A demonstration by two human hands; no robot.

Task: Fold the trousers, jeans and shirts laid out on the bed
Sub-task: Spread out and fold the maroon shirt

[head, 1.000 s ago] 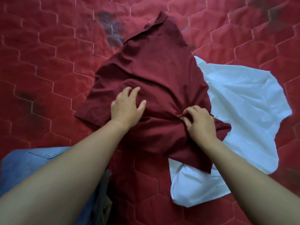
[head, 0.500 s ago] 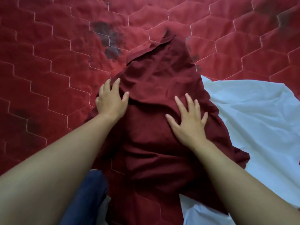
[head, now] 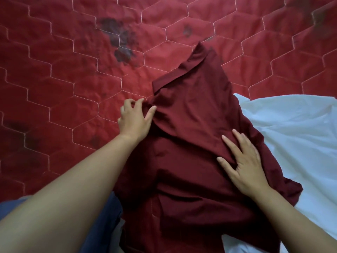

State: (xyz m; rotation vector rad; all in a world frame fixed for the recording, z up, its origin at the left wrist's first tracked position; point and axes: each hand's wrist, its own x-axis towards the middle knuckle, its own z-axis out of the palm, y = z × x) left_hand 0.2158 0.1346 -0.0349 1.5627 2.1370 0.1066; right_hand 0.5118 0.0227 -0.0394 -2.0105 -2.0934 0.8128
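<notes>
A maroon collared shirt (head: 191,143) lies partly folded on the red quilted bed (head: 63,79), its collar pointing away from me. My left hand (head: 134,119) pinches the shirt's left edge just below the collar, thumb and fingers curled on the cloth. My right hand (head: 242,165) lies flat on the shirt's right side with fingers spread, pressing it down. A white shirt (head: 295,136) is spread out to the right, partly under the maroon one. Blue jeans (head: 107,218) show at the bottom left, mostly hidden by my left forearm.
The quilt has hexagon stitching and dark stains at the upper middle (head: 120,42) and left. Open bed surface stretches to the left and far side of the shirt.
My left hand has gone from resting flat on the shirt to pinching its left edge. My right hand has slid lower and to the right, still flat. The view has shifted slightly.
</notes>
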